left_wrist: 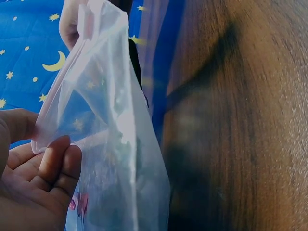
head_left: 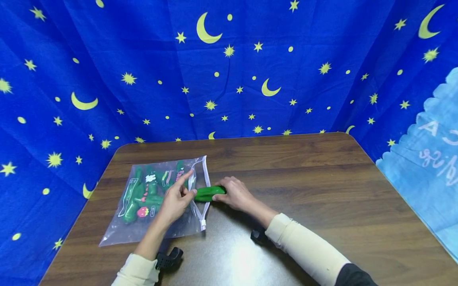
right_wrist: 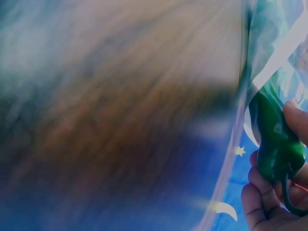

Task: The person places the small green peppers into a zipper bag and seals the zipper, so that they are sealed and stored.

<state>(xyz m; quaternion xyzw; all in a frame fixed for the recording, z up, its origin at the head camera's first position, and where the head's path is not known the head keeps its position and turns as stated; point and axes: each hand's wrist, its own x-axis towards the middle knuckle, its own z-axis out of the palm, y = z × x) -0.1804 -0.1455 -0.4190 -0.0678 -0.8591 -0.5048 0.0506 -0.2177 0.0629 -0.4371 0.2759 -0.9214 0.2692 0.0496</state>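
Observation:
A clear zip bag with printed pink and white pictures lies flat on the table, several green peppers inside it. Its mouth faces right, with the white slider at the near corner. My left hand pinches the rim of the mouth, index finger stretched out. In the left wrist view the bag's rim passes between thumb and fingers. My right hand grips one green pepper by its stem end; its far tip is in the mouth. The right wrist view shows that pepper's curved stem.
The brown wooden table extends to the right of the bag. A blue cloth with yellow moons and stars hangs behind and at the sides. Black wrist devices sit under both forearms.

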